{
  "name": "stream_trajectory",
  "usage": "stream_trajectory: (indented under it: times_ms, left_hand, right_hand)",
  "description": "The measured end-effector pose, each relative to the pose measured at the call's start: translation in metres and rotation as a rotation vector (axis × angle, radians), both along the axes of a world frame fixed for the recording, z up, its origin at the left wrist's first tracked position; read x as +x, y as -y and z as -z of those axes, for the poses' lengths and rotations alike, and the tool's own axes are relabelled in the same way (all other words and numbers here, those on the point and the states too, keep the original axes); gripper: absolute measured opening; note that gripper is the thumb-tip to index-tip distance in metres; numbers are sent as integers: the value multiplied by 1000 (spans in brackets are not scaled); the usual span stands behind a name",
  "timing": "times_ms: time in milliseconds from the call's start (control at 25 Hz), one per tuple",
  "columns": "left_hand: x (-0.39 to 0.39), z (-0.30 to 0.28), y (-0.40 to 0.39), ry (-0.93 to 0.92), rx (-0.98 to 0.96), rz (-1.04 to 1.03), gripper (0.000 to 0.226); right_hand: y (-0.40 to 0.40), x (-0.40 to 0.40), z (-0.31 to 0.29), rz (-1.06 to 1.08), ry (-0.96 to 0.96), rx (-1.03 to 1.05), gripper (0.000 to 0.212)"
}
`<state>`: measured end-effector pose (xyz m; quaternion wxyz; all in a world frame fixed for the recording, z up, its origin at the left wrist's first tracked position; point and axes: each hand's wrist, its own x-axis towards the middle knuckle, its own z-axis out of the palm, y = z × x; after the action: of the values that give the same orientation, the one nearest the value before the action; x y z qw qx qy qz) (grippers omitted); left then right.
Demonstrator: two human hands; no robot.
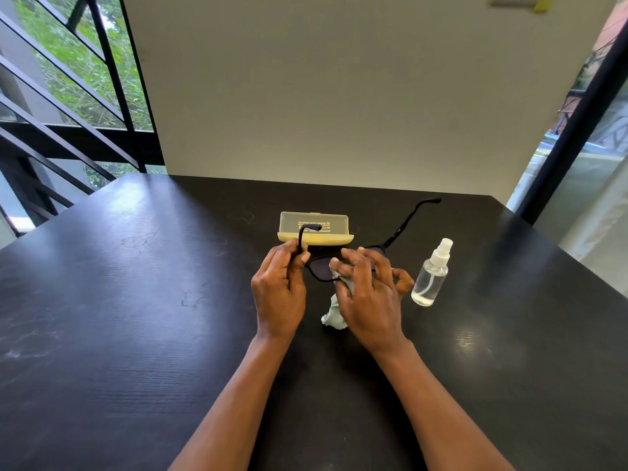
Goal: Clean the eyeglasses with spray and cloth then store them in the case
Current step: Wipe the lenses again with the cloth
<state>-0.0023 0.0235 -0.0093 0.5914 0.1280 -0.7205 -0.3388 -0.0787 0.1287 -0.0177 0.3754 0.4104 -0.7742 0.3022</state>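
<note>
Black-framed eyeglasses (401, 229) with both temples unfolded are held above the dark table (136, 300). My left hand (278, 290) pinches the frame's left corner, by the hinge of the left temple. My right hand (368, 294) holds a pale grey-green cloth (334, 316) against a lens, and the cloth's loose end hangs down below the hand. A yellowish translucent case (314, 229) lies shut just behind the hands. A clear spray bottle (431, 275) with a white nozzle stands upright to the right of my right hand.
A white wall rises behind the table's far edge. Black window frames and railings stand to the left and right of the table.
</note>
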Motion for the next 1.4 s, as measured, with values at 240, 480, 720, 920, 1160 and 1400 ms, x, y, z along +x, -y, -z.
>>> stream_trajectory:
  times_ms: [240, 480, 720, 920, 1160, 1400]
  left_hand:
    - [0, 1, -1, -3, -17, 15, 19]
    - [1, 1, 0, 4, -19, -15, 20]
    - [1, 0, 3, 0, 16, -18, 20]
    - [2, 1, 4, -1, 12, 4, 21]
    - [2, 1, 0, 33, -25, -20, 21]
    - [2, 0, -3, 52, 31, -25, 20]
  right_hand:
    - [8, 5, 5, -65, 159, 95, 50]
    - [11, 9, 4, -191, 93, -42, 70]
    - [5, 3, 5, -59, -97, -73, 38]
    - [8, 5, 8, 98, -119, 103, 38]
    - [13, 8, 7, -100, 127, 218, 50]
    - [8, 8, 2, -165, 38, 70, 38]
